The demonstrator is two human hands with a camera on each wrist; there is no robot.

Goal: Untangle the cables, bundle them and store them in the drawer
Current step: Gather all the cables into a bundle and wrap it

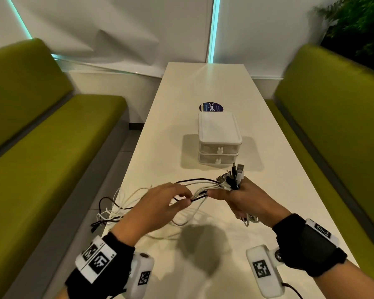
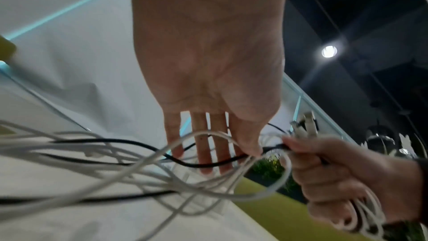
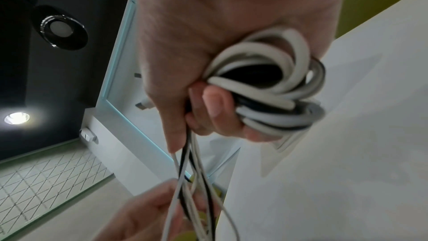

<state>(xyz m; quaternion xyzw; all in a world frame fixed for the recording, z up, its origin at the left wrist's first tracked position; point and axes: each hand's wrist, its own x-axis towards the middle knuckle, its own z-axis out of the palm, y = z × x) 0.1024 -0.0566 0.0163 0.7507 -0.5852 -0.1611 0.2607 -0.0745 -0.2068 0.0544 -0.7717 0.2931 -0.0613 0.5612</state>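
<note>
Head view shows your right hand [image 1: 244, 201] clamped on coiled white and black cables [image 1: 231, 180] while your left hand [image 1: 166, 201] pinches strands at nine o'clock, feeding slack.

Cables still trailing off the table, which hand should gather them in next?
The left hand: it already pinches the loose cables beside the trailing slack, while the right hand is full, gripping the connector ends and coiled loops.

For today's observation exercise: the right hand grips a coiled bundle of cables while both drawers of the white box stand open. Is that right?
Not quite. The right hand does grip the coiled cables, but both drawers of the white box are closed, as the head view shows.
</note>
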